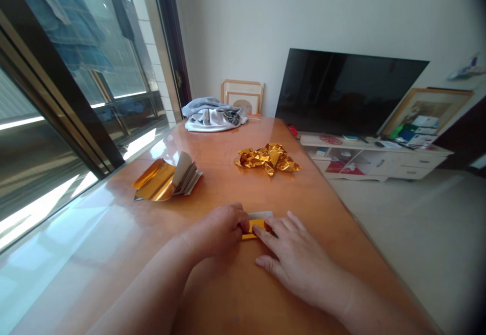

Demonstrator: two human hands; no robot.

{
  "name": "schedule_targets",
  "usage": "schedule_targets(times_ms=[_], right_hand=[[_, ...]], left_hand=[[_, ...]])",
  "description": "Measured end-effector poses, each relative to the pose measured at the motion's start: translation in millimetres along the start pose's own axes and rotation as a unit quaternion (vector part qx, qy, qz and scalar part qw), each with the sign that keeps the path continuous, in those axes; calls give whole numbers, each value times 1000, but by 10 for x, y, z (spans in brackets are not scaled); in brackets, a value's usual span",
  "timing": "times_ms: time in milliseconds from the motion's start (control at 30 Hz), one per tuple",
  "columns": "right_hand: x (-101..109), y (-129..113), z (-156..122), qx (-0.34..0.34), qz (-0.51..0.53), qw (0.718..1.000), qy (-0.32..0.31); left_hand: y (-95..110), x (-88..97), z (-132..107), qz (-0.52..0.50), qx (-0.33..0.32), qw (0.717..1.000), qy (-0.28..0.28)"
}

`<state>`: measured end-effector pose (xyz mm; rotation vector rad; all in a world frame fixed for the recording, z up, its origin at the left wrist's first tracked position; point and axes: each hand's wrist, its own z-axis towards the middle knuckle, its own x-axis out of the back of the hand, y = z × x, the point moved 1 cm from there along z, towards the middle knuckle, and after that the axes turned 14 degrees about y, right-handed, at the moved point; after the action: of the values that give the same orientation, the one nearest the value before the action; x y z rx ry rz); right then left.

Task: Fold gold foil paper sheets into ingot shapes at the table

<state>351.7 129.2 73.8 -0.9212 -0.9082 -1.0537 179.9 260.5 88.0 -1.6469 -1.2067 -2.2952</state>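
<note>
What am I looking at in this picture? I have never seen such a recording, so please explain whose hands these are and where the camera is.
There is no machine here. These are a person's two bare hands, seen by one camera worn on their head, looking forward and down. On the glossy orange table, the curled left hand seems to hold a small gold strip, and the fingers of the flat right hand touch it. A white paper lies behind the strip. Farther away lie a booklet of gold foil and a crumpled gold foil.
</note>
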Motion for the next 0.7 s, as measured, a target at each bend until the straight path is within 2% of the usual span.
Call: schedule_targets(times_ms=[367, 700], right_hand=[[74, 18, -52, 4, 12, 999, -40], [97, 23, -65, -3, 18, 997, -69]], left_hand=[[30, 41, -12, 9, -4, 1000, -12], [84, -88, 19, 42, 27, 998, 34]])
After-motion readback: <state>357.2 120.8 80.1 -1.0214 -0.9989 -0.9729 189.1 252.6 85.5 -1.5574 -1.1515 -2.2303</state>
